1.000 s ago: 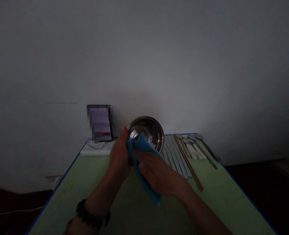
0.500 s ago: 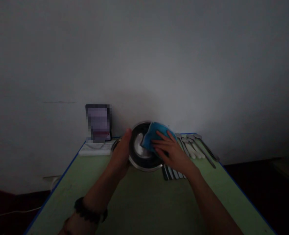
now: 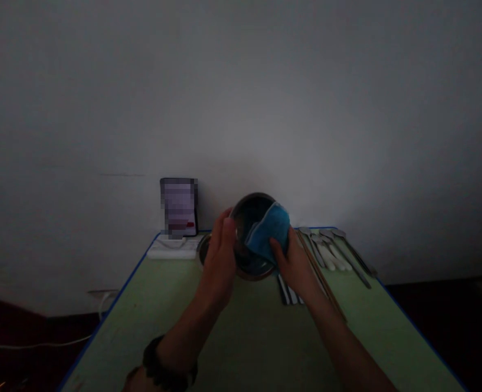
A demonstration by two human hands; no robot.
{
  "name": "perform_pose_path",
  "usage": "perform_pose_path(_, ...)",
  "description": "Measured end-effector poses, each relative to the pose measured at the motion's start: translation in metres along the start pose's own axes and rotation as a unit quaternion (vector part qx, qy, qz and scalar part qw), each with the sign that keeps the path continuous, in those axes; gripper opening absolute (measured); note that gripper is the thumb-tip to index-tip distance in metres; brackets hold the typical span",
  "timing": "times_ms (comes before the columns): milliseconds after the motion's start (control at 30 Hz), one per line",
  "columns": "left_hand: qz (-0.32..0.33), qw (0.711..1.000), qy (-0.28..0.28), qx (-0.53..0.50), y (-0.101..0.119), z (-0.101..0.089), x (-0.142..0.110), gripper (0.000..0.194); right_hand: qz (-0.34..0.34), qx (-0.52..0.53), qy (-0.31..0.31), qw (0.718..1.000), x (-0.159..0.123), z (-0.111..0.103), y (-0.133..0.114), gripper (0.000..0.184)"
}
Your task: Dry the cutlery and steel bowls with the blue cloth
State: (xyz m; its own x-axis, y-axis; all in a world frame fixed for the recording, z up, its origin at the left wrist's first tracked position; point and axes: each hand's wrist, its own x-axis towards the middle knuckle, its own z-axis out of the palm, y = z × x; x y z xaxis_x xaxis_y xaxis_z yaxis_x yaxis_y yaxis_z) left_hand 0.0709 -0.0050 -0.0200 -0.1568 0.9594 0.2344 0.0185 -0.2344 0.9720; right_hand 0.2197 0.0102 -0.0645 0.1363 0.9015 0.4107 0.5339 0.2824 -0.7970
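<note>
My left hand (image 3: 221,256) grips the left rim of a steel bowl (image 3: 252,211), which is tilted up above a green table (image 3: 249,337). A blue cloth (image 3: 270,235) is pressed against the bowl's inside by my right hand (image 3: 293,260), whose fingers are closed on the cloth at the bowl's right edge. A dark bracelet sits on my left wrist.
Spoons (image 3: 326,247), flat metal utensils (image 3: 289,293) and wooden chopsticks (image 3: 321,279) lie in a row at the table's right. A blurred screen (image 3: 179,207) stands at the back left above a white block (image 3: 171,249). Another bowl's rim (image 3: 203,249) shows behind my left hand. A plain wall rises behind.
The bowl has turned from facing away to tilting toward me. My right hand with the cloth has moved from below the bowl up into its right side.
</note>
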Motion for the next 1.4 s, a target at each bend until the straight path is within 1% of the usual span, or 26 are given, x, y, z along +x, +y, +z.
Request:
perform_pose_path(100,0.036,0.998,-0.024,0.054,0.007,-0.003,-0.005,0.049,0.045,0.072,-0.023,0.996,0.006,-0.004,-0.001,0.046)
perform_pose_path(167,0.051,0.994,-0.064,0.076,0.012,-0.006,-0.005,0.048,0.061,0.075,-0.055,0.994,0.012,-0.014,-0.002,0.044)
perform_pose_path(233,0.055,0.987,-0.118,0.096,0.015,-0.01,-0.002,0.046,0.058,0.012,-0.066,0.996,0.017,-0.024,-0.004,0.04)
perform_pose_path(300,0.058,0.975,-0.175,0.121,0.017,-0.014,0.002,0.044,0.046,-0.085,-0.062,0.993,0.019,-0.032,-0.005,0.038)
perform_pose_path(367,0.057,0.96,-0.235,0.14,0.016,-0.017,0.006,0.042,0.01,-0.147,-0.092,0.985,0.016,-0.034,-0.005,0.041)
perform_pose_path(433,0.043,0.941,-0.299,0.152,0.012,-0.018,0.009,0.04,-0.058,-0.162,-0.157,0.973,0.011,-0.032,-0.006,0.052)
perform_pose_path(467,0.03,0.934,-0.319,0.157,0.008,-0.019,0.01,0.04,-0.093,-0.163,-0.184,0.965,0.008,-0.031,-0.007,0.059)
perform_pose_path(500,0.017,0.932,-0.327,0.158,0.004,-0.02,0.012,0.04,-0.125,-0.165,-0.205,0.957,0.005,-0.03,-0.009,0.066)
perform_pose_path(567,-0.006,0.939,-0.307,0.153,-0.003,-0.021,0.016,0.041,-0.172,-0.17,-0.23,0.943,0.004,-0.029,-0.013,0.071)
perform_pose_path(633,-0.023,0.952,-0.275,0.136,-0.007,-0.023,0.019,0.044,-0.187,-0.16,-0.233,0.941,0.007,-0.03,-0.017,0.065)
perform_pose_path(700,-0.031,0.957,-0.264,0.114,-0.004,-0.026,0.022,0.046,-0.152,-0.141,-0.178,0.962,0.012,-0.03,-0.02,0.055)
perform_pose_path(767,-0.021,0.957,-0.27,0.108,0.004,-0.028,0.023,0.043,-0.076,-0.138,-0.108,0.982,0.017,-0.028,-0.02,0.048)
perform_pose_path(800,-0.009,0.954,-0.278,0.113,0.008,-0.029,0.022,0.041,-0.041,-0.146,-0.093,0.984,0.018,-0.026,-0.021,0.047)
perform_pose_path(833,0.003,0.949,-0.29,0.126,0.013,-0.03,0.021,0.039,-0.017,-0.157,-0.096,0.983,0.018,-0.024,-0.022,0.045)
perform_pose_path(867,0.013,0.941,-0.305,0.146,0.017,-0.031,0.019,0.037,-0.005,-0.168,-0.115,0.979,0.017,-0.02,-0.023,0.041)
perform_pose_path(933,0.025,0.919,-0.34,0.196,0.025,-0.032,0.015,0.038,-0.007,-0.188,-0.152,0.97,0.013,-0.013,-0.028,0.032)
perform_pose_path(1000,0.033,0.897,-0.362,0.251,0.03,-0.033,0.011,0.039,-0.021,-0.207,-0.162,0.965,0.008,-0.006,-0.034,0.024)
perform_pose_path(1067,0.051,0.885,-0.36,0.292,0.034,-0.035,0.009,0.039,-0.033,-0.211,-0.158,0.964,0.003,0.0,-0.037,0.02)
perform_pose_path(1100,0.064,0.884,-0.353,0.301,0.035,-0.037,0.009,0.038,-0.034,-0.199,-0.149,0.968,0.002,0.003,-0.036,0.019)
perform_pose_path(1133,0.077,0.886,-0.343,0.302,0.037,-0.039,0.01,0.037,-0.029,-0.174,-0.137,0.975,0.002,0.006,-0.034,0.02)
perform_pose_path(1200,0.09,0.9,-0.319,0.282,0.038,-0.044,0.014,0.035,0.005,-0.096,-0.101,0.99,0.005,0.012,-0.027,0.024)
perform_pose_path(1267,0.09,0.924,-0.278,0.247,0.035,-0.049,0.019,0.035,0.068,-0.008,-0.057,0.996,0.011,0.02,-0.022,0.031)
perform_pose_path(1300,0.09,0.938,-0.246,0.228,0.033,-0.05,0.022,0.035,0.109,0.048,-0.037,0.992,0.015,0.024,-0.021,0.033)
perform_pose_path(1333,0.097,0.952,-0.205,0.207,0.03,-0.049,0.023,0.035,0.155,0.119,-0.02,0.981,0.018,0.03,-0.022,0.034)
perform_pose_path(1367,0.114,0.964,-0.153,0.184,0.026,-0.048,0.024,0.035,0.2,0.205,-0.01,0.958,0.022,0.036,-0.025,0.034)
perform_pose_path(1400,0.139,0.972,-0.098,0.16,0.022,-0.045,0.024,0.036,0.242,0.299,-0.009,0.923,0.025,0.043,-0.029,0.034)
